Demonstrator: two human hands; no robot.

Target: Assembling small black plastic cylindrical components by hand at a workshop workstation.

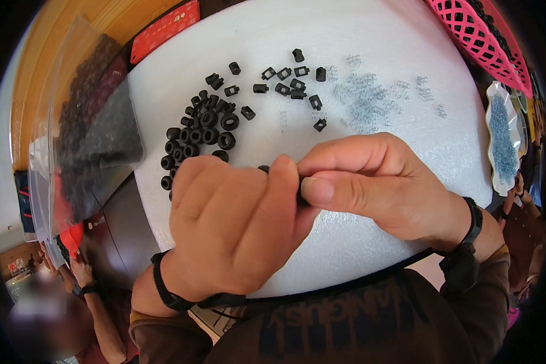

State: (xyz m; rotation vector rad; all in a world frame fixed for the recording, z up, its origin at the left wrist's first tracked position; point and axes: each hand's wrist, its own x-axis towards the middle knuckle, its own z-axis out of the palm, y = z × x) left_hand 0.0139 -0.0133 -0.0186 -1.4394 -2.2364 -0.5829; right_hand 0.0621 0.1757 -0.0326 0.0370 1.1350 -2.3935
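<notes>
My left hand (230, 224) and my right hand (376, 182) meet over the near middle of the white foam sheet (358, 242). Both are closed, fingertips pinched around a small black plastic piece (300, 195) that they mostly hide. It looks like part of a cord lock. Just beyond my left hand lies a heap of round black cord-lock shells (209, 134), their open ends showing. Farther off, several black plungers with square windows (283, 89) are scattered. Beyond my right hand spreads a loose pile of tiny clear-looking metal springs (367, 100).
A clear plastic bag of black parts (97, 121) lies at the left, with a red packet (165, 31) behind it. On the right stand a pink basket (467, 30) of black parts and a white scalloped dish (493, 109) of springs. Another person's arm (100, 315) is at lower left.
</notes>
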